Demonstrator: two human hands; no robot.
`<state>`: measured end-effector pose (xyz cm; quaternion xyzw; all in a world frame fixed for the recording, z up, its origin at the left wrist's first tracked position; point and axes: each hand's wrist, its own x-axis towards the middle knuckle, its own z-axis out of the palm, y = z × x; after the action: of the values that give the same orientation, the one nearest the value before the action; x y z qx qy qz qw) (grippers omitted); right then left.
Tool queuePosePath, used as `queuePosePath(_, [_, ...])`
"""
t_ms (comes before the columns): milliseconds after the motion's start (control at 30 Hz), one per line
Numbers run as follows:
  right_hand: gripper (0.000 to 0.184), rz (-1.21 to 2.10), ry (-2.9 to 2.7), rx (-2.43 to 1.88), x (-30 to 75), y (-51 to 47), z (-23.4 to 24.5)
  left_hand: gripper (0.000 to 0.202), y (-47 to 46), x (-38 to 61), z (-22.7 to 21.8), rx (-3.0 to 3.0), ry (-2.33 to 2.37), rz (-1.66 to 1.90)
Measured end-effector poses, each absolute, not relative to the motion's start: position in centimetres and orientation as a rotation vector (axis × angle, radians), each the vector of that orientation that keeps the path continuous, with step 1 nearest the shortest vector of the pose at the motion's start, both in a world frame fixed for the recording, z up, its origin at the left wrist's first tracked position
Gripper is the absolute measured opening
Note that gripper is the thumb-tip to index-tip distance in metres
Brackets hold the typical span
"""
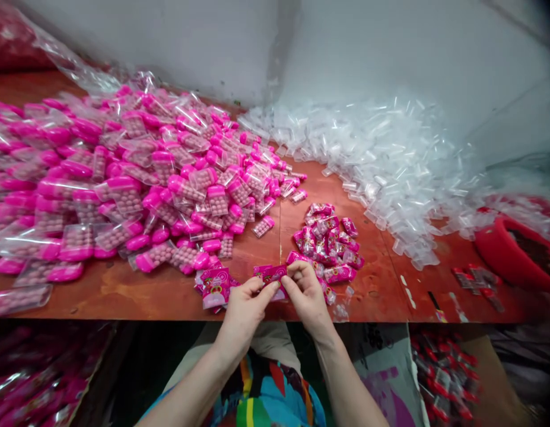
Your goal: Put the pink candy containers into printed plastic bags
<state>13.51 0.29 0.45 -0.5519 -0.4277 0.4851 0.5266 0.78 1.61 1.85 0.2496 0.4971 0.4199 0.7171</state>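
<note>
Between my two hands, near the table's front edge, is a small flat pink printed wrapper (273,273). My left hand (245,305) pinches its left side with thumb and fingers. At the right side, my right hand (308,296) pinches it too, the thumbs close together. Left of my left hand lies a short stack of similar pink wrappers (215,289). Just beyond my right hand is a small heap of pink wrapped pieces (328,237). Several clear scraps (342,309) lie beside my right wrist.
A big pile of clear containers with pink caps and pink balls (136,178) covers the left. Empty clear containers (390,160) are heaped at the back right. A red bowl (501,249) and red-capped pieces (479,284) stand far right. Below the table are boxes of packed pieces (448,373).
</note>
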Motion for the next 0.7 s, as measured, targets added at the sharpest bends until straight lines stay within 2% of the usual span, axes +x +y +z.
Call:
queuePosePath(200, [0.005, 0.993, -1.057, -1.368, 11.7, 1.2, -0.3, 0.034, 3.2, 0.6, 1.6, 0.573, 1.111, 0.894])
queuePosePath(333, [0.01, 0.876, -1.241, -1.421, 11.2, 2.0, -0.6, 0.038, 4.3, 0.2, 1.8, 0.554, 1.126, 0.906])
queuePosePath(600, [0.012, 1.059, -1.417, -1.296, 11.1, 5.0, 0.4, 0.032, 6.7, -2.6, 2.9, 0.646, 1.101, 0.835])
queuePosePath(700, [0.017, 1.077, -1.557, -1.374, 11.3, 7.3, 0.4, 0.029, 7.4, -3.7, 2.9, 0.668, 1.149, 0.863])
